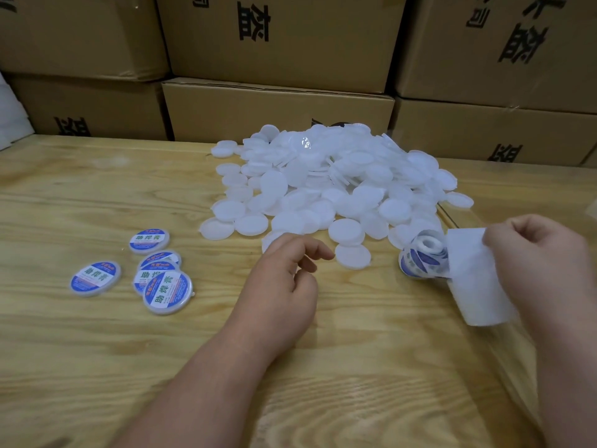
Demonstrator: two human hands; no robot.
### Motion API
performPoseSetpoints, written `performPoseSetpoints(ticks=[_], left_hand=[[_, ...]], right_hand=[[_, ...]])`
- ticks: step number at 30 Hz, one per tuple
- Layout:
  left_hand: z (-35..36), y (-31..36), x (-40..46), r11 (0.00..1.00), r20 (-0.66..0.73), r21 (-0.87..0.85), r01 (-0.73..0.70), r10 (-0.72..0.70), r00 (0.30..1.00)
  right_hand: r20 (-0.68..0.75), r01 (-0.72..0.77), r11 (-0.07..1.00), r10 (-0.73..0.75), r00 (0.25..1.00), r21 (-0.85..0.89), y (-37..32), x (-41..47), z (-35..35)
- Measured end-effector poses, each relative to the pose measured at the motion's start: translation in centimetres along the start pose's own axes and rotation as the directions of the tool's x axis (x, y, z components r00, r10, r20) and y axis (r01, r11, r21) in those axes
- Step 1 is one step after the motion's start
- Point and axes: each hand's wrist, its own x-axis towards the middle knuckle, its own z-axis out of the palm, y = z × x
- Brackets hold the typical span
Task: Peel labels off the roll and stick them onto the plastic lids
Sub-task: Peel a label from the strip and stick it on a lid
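Note:
A large heap of plain white plastic lids [336,185] lies on the wooden table [97,195]. Several lids with blue and white labels [161,279] sit in a loose group at the left. The label roll [424,258] rests on the table at the right, its white backing strip [473,279] pulled out toward me. My right hand [542,263] pinches the top of that strip. My left hand [284,282] hovers near the front of the heap, fingers loosely curled and holding nothing, with its fingertips close to a single white lid [352,256].
Stacked brown cardboard boxes [277,105] with black printed characters form a wall along the table's far edge. A clear plastic sheet [517,367] trails along the table's right side. A white object [9,121] shows at the far left edge.

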Motion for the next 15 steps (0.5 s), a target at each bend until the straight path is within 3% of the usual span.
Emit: performPoseSetpoints(ticks=[6, 11, 15], left_hand=[[0.5, -0.1, -0.2, 1.000, 0.056, -0.015, 0.008, -0.007, 0.998], [1.4, 0.5, -0.5, 1.000, 0.136, -0.002, -0.016, 0.016, 0.991], [2.6, 1.3, -0.9, 1.000, 0.221, -0.011, -0.010, 0.012, 0.975]], right_hand=[[-0.001, -0.120, 0.992, 0.121, 0.993, -0.044, 0.1, 0.1, -0.8], [0.102, -0.175, 0.981, 0.184, 0.978, -0.085, 0.2, 0.1, -0.6], [0.262, -0.211, 0.977, 0.215, 0.941, -0.046, 0.1, -0.4, 0.1]])
